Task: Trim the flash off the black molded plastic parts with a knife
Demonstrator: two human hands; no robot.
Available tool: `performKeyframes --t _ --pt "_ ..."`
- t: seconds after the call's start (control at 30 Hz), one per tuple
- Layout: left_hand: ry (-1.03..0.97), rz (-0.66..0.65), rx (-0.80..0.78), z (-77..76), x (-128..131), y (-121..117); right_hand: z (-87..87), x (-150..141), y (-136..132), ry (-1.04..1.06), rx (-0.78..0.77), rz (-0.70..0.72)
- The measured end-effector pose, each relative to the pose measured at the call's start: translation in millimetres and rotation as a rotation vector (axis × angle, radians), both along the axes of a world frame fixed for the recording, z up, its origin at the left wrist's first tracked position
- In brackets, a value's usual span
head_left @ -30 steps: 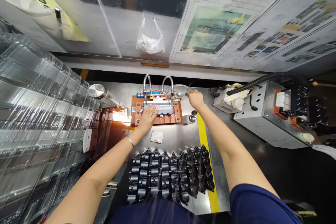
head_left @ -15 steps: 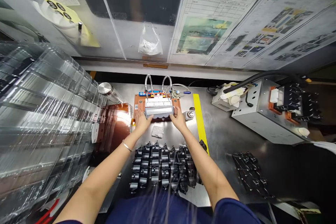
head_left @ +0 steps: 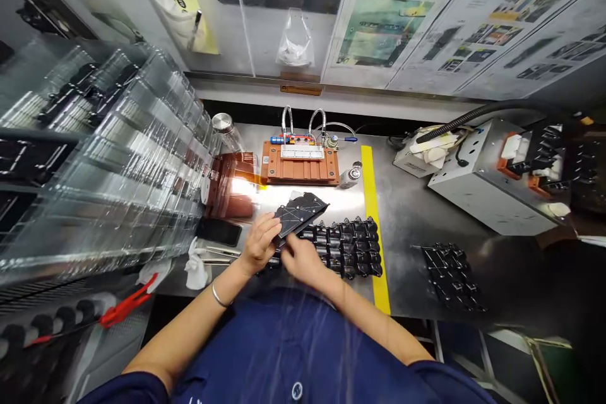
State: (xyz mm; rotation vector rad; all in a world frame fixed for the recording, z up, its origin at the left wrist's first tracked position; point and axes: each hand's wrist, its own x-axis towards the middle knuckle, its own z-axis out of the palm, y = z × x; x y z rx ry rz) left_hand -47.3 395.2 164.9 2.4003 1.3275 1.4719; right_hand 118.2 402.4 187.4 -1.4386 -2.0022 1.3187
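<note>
- Metal workbench (head_left: 402, 218) beneath a wall of posters (head_left: 388, 31); yellow tape (head_left: 372, 202) runs down its surface, and clear trays (head_left: 161, 158) stand stacked at the left.
- Black part (head_left: 300, 211): held tilted above the near side of the bench, flat face up with pale thin lines and small bright studs, in front of the brown fixture (head_left: 303, 172).
- Left hand (head_left: 259, 240): fingers closed on the part's left end.
- Right hand (head_left: 303, 260): fingers curled at the part's near edge, tips partly hidden; whether they grip or merely touch cannot be told.
- Ribbed black pieces (head_left: 354, 249): set in rows just beside and partly behind the right hand.
- Handling, as judged: the part is probably light, stiff moulded plastic, its smooth face somewhat slippery and its studs perhaps easily marred; 2 opposite edges offer the best hold, clear of the studs.
</note>
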Motion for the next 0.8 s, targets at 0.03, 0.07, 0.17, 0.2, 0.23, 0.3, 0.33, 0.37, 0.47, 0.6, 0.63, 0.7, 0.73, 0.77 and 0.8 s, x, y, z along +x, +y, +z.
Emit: performKeyframes --t 0.03,0.07,0.17,0.2,0.23,0.3,0.33,0.37,0.47,0.6,0.63,0.7,0.73,0.77,0.8 --pt "0.024 0.001 0.023 2.2 -2 -5 5.2 -7 -11 0.132 -0.078 0.083" --pt "0.046 0.013 0.041 5.3 -6 -10 9.8 -11 -19 0.274 -0.17 0.148" --pt "0.108 0.088 0.053 26.7 -27 -22 18.3 -5 -24 0.563 -0.413 0.119" --pt "0.125 0.115 0.052 40.3 -40 -24 19.1 1 -20 0.584 -0.443 0.05" --pt "0.144 0.148 0.049 57.5 -55 -24 19.1 8 -15 0.574 -0.448 -0.038" --pt "0.181 0.275 0.075 101.9 -94 -19 17.1 20 -4 0.5 -0.42 -0.191" --pt "0.223 0.392 0.075 127.3 -117 -14 15.6 25 0 0.458 -0.401 -0.239" --pt "0.262 0.538 0.039 153.2 -142 -8 14.0 29 3 0.421 -0.384 -0.263" --pt "0.302 1.022 -0.228 219.7 -219 21 8.7 33 -1 0.346 -0.341 -0.244" --pt "0.286 1.23 -0.382 254.4 -303 62 -1.4 12 -22 0.321 -0.278 -0.21" --pt "0.286 1.229 -0.399 254.3 -319 69 -3.8 2 -27 0.32 -0.253 -0.203" --pt "0.312 1.173 -0.45 248.6 -345 79 -5.2 -24 -35 0.304 -0.186 -0.153" --pt "0.325 1.137 -0.47 244.8 -354 80 -3.1 -39 -37 0.285 -0.143 -0.099" --pt "0.336 1.099 -0.485 241.2 -362 80 1.5 -55 -38 0.259 -0.088 -0.033" --pt "0.343 1.065 -0.492 238.0 -367 76 8.6 -71 -38 0.232 -0.023 0.04"
